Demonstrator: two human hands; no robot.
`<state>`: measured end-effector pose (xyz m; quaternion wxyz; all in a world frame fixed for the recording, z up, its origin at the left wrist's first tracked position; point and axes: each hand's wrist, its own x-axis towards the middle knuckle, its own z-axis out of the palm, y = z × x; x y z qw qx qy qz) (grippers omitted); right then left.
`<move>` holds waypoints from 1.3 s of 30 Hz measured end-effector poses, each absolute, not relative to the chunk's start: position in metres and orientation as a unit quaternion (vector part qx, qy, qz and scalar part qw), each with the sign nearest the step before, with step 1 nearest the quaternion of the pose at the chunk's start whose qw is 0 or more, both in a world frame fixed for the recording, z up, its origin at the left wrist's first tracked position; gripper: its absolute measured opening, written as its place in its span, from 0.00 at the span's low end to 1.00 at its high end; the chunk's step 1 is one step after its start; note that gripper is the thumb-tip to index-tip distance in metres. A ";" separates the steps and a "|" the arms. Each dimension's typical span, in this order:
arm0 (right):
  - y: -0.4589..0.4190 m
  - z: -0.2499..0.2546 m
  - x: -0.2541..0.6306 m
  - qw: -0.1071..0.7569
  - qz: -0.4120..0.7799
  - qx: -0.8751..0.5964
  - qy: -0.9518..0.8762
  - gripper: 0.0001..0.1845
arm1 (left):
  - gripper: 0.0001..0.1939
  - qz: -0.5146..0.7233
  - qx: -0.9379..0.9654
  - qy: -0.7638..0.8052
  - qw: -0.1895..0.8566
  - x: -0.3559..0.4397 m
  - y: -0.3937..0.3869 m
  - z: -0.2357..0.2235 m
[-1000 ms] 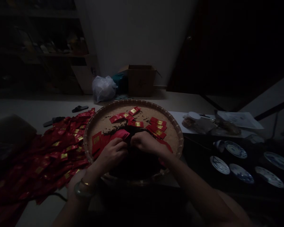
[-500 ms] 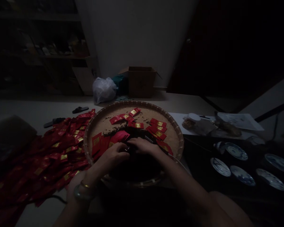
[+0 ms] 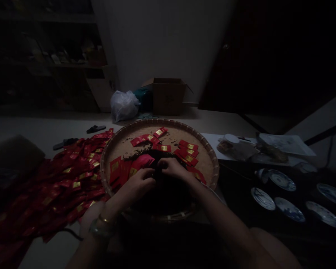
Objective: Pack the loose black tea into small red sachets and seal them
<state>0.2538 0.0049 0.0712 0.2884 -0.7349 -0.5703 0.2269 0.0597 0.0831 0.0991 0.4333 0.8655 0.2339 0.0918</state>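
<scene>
A round woven bamboo tray (image 3: pixel 213 170) sits in front of me. In it lies a dark heap of loose dry leaves, like tea (image 3: pixel 141 150), deepest and blackest under my hands. Over the heap, my left hand (image 3: pixel 140 182) has its fingers bent and closed, beside some pinkish-red sachets (image 3: pixel 143 161). My right hand (image 3: pixel 173 168) is curled close to it, fingertips turned down. Whatever either set of fingers pinches is lost in the dark. Red sachets with gold labels (image 3: pixel 188 154) lie to the right, and others (image 3: pixel 160 132) toward the tray's far side.
A large pile of red sachets (image 3: pixel 75 185) covers the floor at left, near dark slippers (image 3: pixel 96 129). Behind the tray stand a white plastic bag (image 3: pixel 124 106) and a cardboard box (image 3: pixel 168 97). At right are blue-and-white plates (image 3: pixel 289 209) and a lidded jar (image 3: pixel 230 140).
My hands met over the dark heap half a second ago, where something small and shiny showed between them. Now they are slightly apart, and the right hand's fingers are more curled.
</scene>
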 end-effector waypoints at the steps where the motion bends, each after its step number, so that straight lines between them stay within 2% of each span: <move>1: 0.003 0.075 0.257 0.332 0.237 -0.725 -0.554 0.14 | 0.18 0.105 0.878 0.211 0.417 0.060 0.085 0.095; 4: -0.005 0.095 0.261 0.432 0.299 -0.666 -0.530 0.13 | 0.13 0.147 0.929 0.106 0.324 0.061 0.091 0.084; 7: -0.012 0.119 0.252 0.478 0.329 -0.609 -0.540 0.13 | 0.10 0.171 0.956 0.036 0.235 0.061 0.093 0.082; 12: -0.014 0.135 0.232 0.447 0.309 -0.598 -0.589 0.13 | 0.10 0.211 0.959 0.001 0.190 0.064 0.091 0.088; 15: -0.014 0.132 0.229 0.411 0.318 -0.609 -0.599 0.20 | 0.08 0.226 0.956 -0.004 0.188 0.065 0.091 0.087; 18: -0.016 0.129 0.231 0.421 0.348 -0.608 -0.577 0.28 | 0.07 0.236 0.954 0.000 0.184 0.063 0.091 0.085; 21: -0.018 0.129 0.232 0.422 0.305 -0.636 -0.570 0.22 | 0.08 0.243 0.954 0.003 0.175 0.061 0.092 0.082; 24: -0.021 0.130 0.230 0.338 0.196 -0.661 -0.641 0.13 | 0.09 0.247 0.955 0.000 0.168 0.060 0.094 0.079; 27: -0.025 0.132 0.222 0.206 0.140 -0.648 -0.720 0.11 | 0.08 0.263 0.952 -0.012 0.157 0.059 0.096 0.076; 30: -0.029 0.137 0.214 0.120 0.106 -0.641 -0.751 0.09 | 0.08 0.297 0.943 -0.037 0.148 0.058 0.098 0.074; 36: -0.029 0.141 0.206 0.016 0.140 -0.651 -0.746 0.12 | 0.08 0.290 0.943 -0.048 0.154 0.056 0.093 0.074; 39: -0.029 0.145 0.209 0.028 0.155 -0.670 -0.726 0.10 | 0.08 0.294 0.940 -0.031 0.170 0.056 0.091 0.074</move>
